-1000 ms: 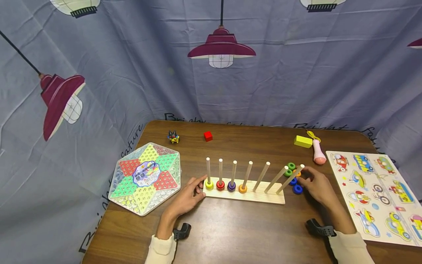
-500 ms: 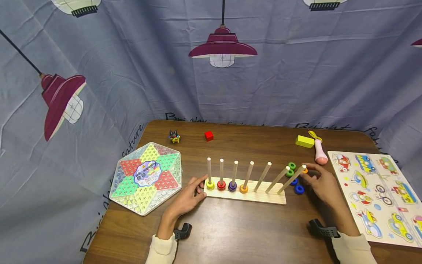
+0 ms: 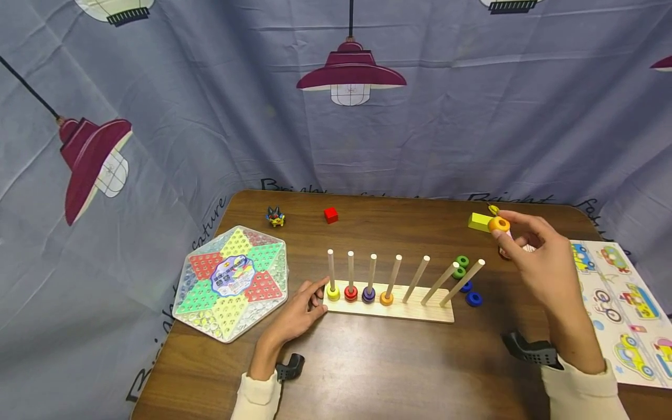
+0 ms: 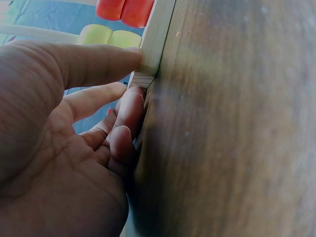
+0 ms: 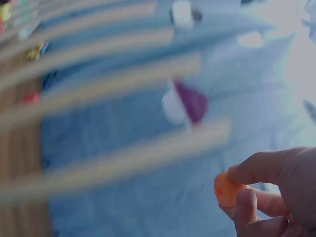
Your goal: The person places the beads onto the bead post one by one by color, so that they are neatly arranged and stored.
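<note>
Between thumb and fingers my right hand (image 3: 548, 262) pinches an orange ring (image 3: 499, 224), lifted above the table to the right of the pegs. The right wrist view also shows the orange ring (image 5: 228, 190) at the fingertips. My left hand (image 3: 296, 312) grips the left end of a wooden peg board (image 3: 415, 312), thumb at the near corner and index finger at the far one. Yellow rings (image 3: 333, 293), red rings (image 3: 350, 293), purple rings (image 3: 368, 295) and an orange ring (image 3: 387, 298) sit on the left pegs; the three right pegs are bare.
Green rings (image 3: 459, 272) and blue rings (image 3: 474, 299) lie by the board's right end. Behind are a yellow block (image 3: 479, 222), a red cube (image 3: 331, 215) and a small figurine (image 3: 275, 216). A hexagonal game board (image 3: 231, 286) lies left, a picture puzzle (image 3: 611, 326) right.
My right hand has taken the orange ring from among the loose rings and raised it up and to the right. The left hand stays at the board's end.
</note>
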Motion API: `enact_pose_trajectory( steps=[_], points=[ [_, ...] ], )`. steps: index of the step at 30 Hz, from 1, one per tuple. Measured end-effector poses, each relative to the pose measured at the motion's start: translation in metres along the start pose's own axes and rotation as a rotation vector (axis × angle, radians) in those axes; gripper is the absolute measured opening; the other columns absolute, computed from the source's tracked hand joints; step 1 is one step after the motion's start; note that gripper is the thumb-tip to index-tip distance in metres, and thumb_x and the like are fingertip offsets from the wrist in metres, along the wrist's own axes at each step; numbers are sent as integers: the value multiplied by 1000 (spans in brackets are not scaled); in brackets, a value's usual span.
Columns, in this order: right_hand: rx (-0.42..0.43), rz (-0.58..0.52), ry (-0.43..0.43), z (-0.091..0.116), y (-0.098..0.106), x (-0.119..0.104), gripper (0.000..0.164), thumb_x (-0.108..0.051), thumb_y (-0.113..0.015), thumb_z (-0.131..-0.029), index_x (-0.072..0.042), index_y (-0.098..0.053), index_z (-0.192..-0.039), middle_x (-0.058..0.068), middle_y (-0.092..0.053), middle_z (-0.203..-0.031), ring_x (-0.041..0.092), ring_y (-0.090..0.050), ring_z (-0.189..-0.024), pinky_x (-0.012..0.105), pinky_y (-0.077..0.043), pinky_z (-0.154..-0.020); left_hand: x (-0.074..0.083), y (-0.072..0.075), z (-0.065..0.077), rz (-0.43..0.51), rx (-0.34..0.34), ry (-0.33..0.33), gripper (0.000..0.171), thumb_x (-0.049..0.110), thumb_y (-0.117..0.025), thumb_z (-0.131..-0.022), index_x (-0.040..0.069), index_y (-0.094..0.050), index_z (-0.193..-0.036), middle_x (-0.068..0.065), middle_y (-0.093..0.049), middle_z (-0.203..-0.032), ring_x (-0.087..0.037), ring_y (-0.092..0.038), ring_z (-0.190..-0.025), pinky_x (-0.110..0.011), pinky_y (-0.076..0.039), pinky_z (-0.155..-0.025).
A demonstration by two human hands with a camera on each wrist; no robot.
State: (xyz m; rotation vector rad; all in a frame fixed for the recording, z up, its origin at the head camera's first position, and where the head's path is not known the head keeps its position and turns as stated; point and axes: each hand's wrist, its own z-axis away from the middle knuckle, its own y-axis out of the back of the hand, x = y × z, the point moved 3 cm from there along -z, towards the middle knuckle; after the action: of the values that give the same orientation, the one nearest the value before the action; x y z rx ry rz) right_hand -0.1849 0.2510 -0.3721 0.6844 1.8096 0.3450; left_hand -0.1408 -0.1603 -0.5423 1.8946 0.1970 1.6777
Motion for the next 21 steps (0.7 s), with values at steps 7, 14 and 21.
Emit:
enact_pose_trajectory(
  steps=[7, 14, 21],
  points=[
    [-35, -31, 170, 10, -16, -70, 40, -10, -74, -83, -22, -67, -121, -2, -56, -98, 8, -46, -62, 18, -34, -48, 0, 1, -1, -5, 3, -2, 59, 2, -65, -88, 10, -44, -142, -10, -50, -101, -17, -48, -86, -27, -41, -75],
    [-162, -16, 312, 25, -44, -109, 42, -13, -73, -84, -30, -64, -122, -11, -60, -106, 6, -46, -57, 19, -35, -46, 1, 2, -2, -5, 12, -10, 59, 3, -65, -88, 11, -44, -143, -10, -49, -102, -18, -48, -87, -28, -40, -76],
    [-272, -20, 297, 38, -65, -112, 38, -17, -70, -87, -29, -63, -123, -13, -59, -110, 5, -45, -47, 19, -36, -41, 2, 0, 0, -12, 8, 8, 61, 4, -65, -88, 12, -43, -144, -8, -48, -101, -16, -47, -87, -27, -39, -76]
  ],
)
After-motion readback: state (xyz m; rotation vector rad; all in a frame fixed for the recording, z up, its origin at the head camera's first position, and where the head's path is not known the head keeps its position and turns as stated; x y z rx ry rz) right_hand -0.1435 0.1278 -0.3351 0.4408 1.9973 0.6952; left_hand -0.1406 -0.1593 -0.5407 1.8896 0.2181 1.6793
